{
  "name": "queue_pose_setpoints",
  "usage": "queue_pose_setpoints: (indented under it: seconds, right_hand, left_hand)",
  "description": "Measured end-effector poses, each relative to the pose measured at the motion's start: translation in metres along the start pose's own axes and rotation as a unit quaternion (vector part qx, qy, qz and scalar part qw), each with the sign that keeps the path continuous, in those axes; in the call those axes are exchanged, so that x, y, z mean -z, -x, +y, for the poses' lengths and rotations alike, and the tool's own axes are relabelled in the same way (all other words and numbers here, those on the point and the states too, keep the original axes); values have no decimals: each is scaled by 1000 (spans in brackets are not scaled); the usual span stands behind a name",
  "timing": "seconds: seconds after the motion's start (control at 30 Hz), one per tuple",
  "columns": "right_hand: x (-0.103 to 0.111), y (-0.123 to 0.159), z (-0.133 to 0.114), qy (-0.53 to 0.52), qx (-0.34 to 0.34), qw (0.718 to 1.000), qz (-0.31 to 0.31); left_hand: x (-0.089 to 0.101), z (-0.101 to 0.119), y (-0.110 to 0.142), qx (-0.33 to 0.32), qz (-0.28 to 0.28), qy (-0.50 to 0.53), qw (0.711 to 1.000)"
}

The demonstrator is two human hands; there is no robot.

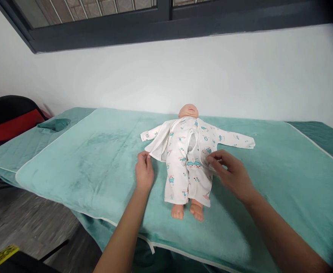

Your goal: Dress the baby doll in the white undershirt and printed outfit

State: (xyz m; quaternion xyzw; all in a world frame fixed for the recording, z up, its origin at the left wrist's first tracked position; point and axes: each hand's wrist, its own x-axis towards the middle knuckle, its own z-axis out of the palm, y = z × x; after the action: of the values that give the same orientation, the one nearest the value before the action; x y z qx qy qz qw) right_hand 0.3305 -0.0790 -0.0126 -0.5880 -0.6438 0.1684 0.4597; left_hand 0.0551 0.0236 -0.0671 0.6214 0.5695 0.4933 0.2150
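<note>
A baby doll [188,110] lies on its back on a teal towel [98,163], head toward the wall, bare feet toward me. It wears a white printed baby garment [180,151] with both sleeves spread out. My left hand [144,172] pinches the corner of the garment's opened left flap, at the doll's side. At the doll's waist, on the other side, my right hand [231,172] pinches the garment's front edge with its fingertips.
The towel covers a padded table with a face hole [54,124] at its left end. A white wall and a dark window frame [160,22] stand behind. Further left lies a black and red object [10,117]. Grey floor [27,223] shows below left.
</note>
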Motion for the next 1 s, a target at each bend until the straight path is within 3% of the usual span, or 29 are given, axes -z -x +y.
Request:
queue_pose_setpoints:
  seconds: [0.13, 0.23, 0.37, 0.53, 0.67, 0.73, 1.0]
  right_hand:
    - [-5, -53, -9, 33, 38, 997, 64]
    - [-20, -115, -6, 80, 70, 993, 52]
    - [-43, -191, -1, 219, 44, 974, -40]
    - [-54, -249, -8, 361, -70, 916, -160]
    - [-57, -272, -13, 408, -78, 870, -265]
    - [-63, -274, -15, 412, -67, 869, -266]
    - [-91, -239, -7, 405, -89, 906, -83]
  left_hand:
    - [0, 1, 0, 9, 0, 14, 1000]
    - [-2, -1, -1, 9, 6, 21, 1000]
    - [-3, -4, -1, 8, 9, 36, 999]
    - [-3, -4, -1, 8, 7, 50, 999]
    - [-3, -4, 1, 5, 5, 45, 999]
    - [-4, -3, 2, -8, -4, 34, 999]
    - [-5, -7, 8, -104, 17, 29, 994]
